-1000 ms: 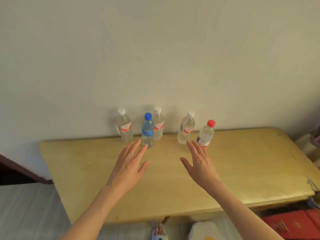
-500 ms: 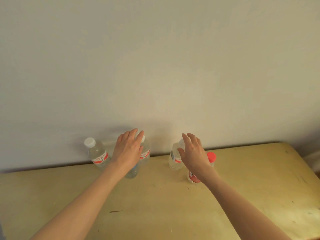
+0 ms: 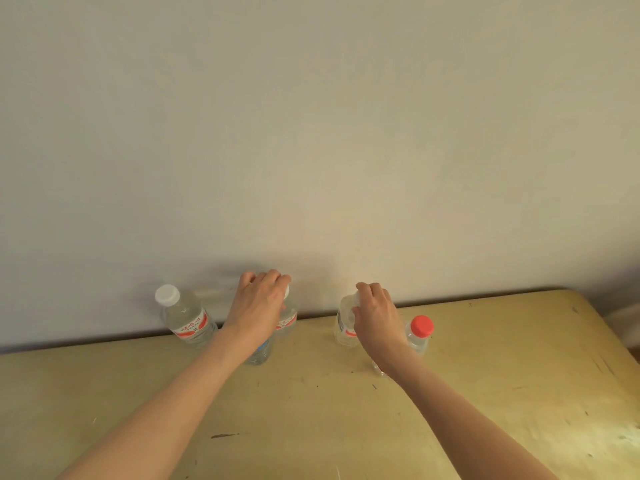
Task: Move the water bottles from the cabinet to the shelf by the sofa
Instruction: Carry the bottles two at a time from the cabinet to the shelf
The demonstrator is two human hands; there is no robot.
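Observation:
Several clear water bottles stand in a row along the back of the yellow cabinet top (image 3: 311, 427), against the wall. My left hand (image 3: 258, 306) curls over two of them: a blue-labelled bottle (image 3: 260, 353), mostly hidden under my palm, and a white-capped bottle (image 3: 290, 315) behind it. Which one it grips is hidden. My right hand (image 3: 374, 315) has its fingers closed round the neck of another white-capped bottle (image 3: 343, 327). A red-capped bottle (image 3: 420, 329) stands just right of that wrist. Left of my left hand, a white-capped bottle with a red label (image 3: 187, 317) stands untouched.
A plain pale wall (image 3: 318, 133) rises right behind the bottles. The cabinet top has a rounded corner at the far right (image 3: 585, 306) and small dark scuffs (image 3: 223, 435) on its near part.
Both hands reached forward from above the cabinet top to the bottles. Their fingers went from spread to curled over the bottle tops. The view has moved closer to the wall.

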